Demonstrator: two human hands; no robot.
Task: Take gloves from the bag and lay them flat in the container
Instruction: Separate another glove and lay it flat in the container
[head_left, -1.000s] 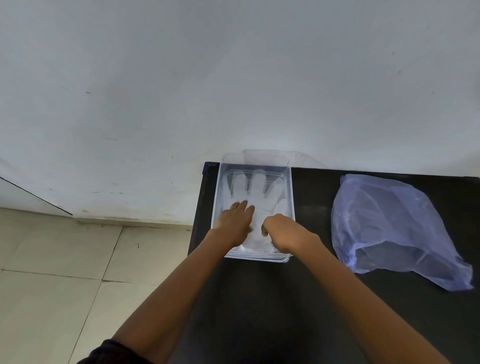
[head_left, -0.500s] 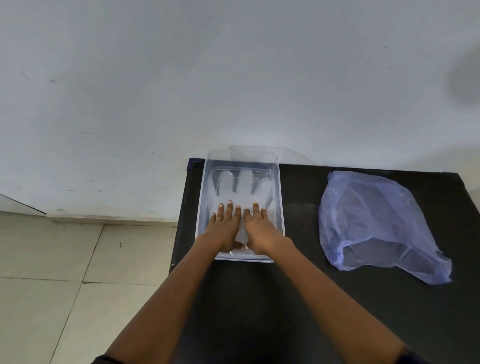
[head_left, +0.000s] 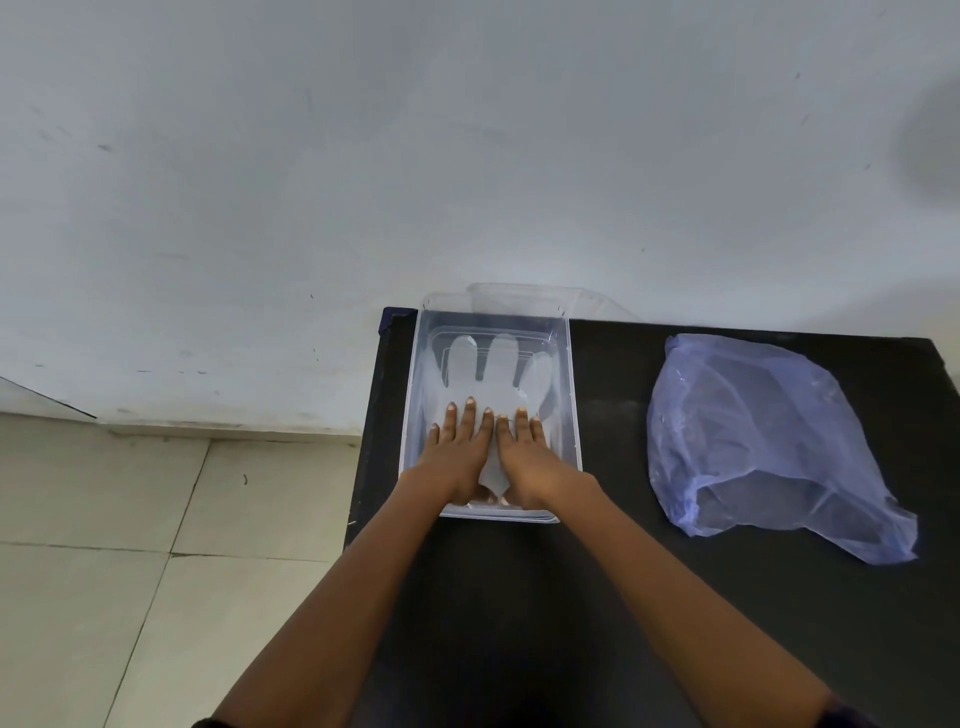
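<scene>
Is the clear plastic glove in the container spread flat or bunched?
Spread flat: the clear plastic glove lies fanned out in the transparent container, both hands pressing it.

Left hand (head_left: 457, 452) and right hand (head_left: 524, 457) flat, palms down, side by side

Glove (head_left: 493, 384): translucent, milky white. Container (head_left: 571, 395): clear, colourless plastic. Bag (head_left: 769, 441): sheer pale violet-blue, creased. Table (head_left: 623, 571): matt black, plain. Wall (head_left: 467, 156): grey-white, faint dark specks. Floor tiles (head_left: 130, 519): pale beige, darker grout lines.
</scene>
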